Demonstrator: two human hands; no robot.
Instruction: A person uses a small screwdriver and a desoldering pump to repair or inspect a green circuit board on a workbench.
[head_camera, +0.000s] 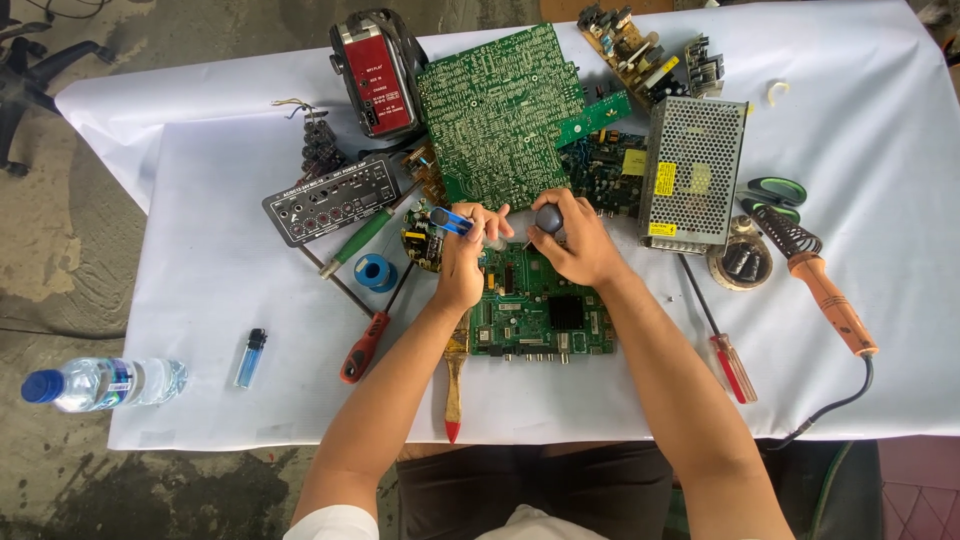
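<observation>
Far left: a water bottle (100, 383) is lying on its side at the table (880, 150) edge, a blue lighter (250, 357) sitting near it on the white cloth.
Left of the hands: a black panel with sockets (330, 200), a blue roll (377, 272) and a red-handled screwdriver (366, 345) are lying just beside the left forearm; a paintbrush (454, 385) is passing under that arm.
Left hand (463, 262): its fingers are curling closed around a blue-and-black tool (452, 221), its tip end hidden among the fingers.
Green circuit board (540, 305): it is lying flat at the table's middle, its top edge covered by both hands.
Right hand (575, 243): it is gripping a dark round-handled tool (549, 217), fingers closed, pointing down at the board.
Behind: a large green board (500, 110) is crowding the hands.
Right: a perforated metal box (693, 170), a second screwdriver (728, 355) and a soldering iron (825, 295) are lying well apart from the hands.
</observation>
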